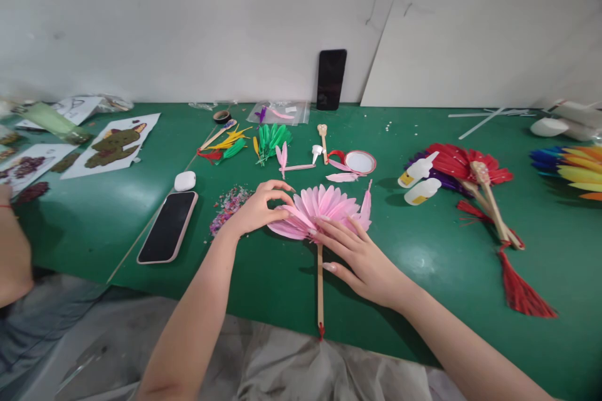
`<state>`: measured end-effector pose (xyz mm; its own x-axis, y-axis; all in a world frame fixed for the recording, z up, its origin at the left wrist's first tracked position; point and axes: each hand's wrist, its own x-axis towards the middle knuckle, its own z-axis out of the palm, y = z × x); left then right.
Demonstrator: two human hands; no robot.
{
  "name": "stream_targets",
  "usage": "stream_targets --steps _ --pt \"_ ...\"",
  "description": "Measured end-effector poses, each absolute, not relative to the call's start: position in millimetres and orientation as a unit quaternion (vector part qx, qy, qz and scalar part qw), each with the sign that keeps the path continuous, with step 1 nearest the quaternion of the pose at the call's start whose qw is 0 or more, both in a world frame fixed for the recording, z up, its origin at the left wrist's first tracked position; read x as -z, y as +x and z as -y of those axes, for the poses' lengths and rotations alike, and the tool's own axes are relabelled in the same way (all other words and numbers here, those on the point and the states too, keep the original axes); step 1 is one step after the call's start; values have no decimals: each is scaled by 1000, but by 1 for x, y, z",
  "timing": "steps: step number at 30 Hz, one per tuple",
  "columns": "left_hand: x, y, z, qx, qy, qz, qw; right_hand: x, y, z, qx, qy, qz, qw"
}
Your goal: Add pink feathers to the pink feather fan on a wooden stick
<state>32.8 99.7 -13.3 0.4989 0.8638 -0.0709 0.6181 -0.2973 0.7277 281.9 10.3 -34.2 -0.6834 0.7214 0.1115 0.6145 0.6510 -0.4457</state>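
A pink feather fan (324,203) lies spread on the green table, its wooden handle (320,288) pointing toward me and a red cord at the tip. My left hand (261,208) is at the fan's left side, thumb and fingertips closed on a pink feather (298,216). Over the fan's base and right side rests my right hand (360,257), its fingers stretched out flat on the feathers. A loose pink feather (365,207) stands out at the fan's right edge. Colourful confetti-like bits (230,205) lie beside my left wrist.
Glue bottles (421,192) lie right, near red fans (491,166) and a rainbow fan (574,169). A phone (168,227) and white case (185,181) lie left; another phone (332,79) leans on the wall. Green feathers (273,140) and a round lid (360,161) lie behind. Someone's arm (12,250) is far left.
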Motion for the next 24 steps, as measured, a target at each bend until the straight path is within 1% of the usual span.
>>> stream_targets --steps 7,13,19,24 --pt "8 31 -99 -168 788 -438 399 33 282 -11 -189 -373 900 126" --pt "10 38 -97 -197 781 -468 363 33 282 -10 -197 -372 895 147" --pt "16 41 -97 -218 798 -467 313 33 282 -10 -197 -374 895 145" --pt "18 42 -98 -215 797 -476 303 33 282 -11 -197 -371 894 155"
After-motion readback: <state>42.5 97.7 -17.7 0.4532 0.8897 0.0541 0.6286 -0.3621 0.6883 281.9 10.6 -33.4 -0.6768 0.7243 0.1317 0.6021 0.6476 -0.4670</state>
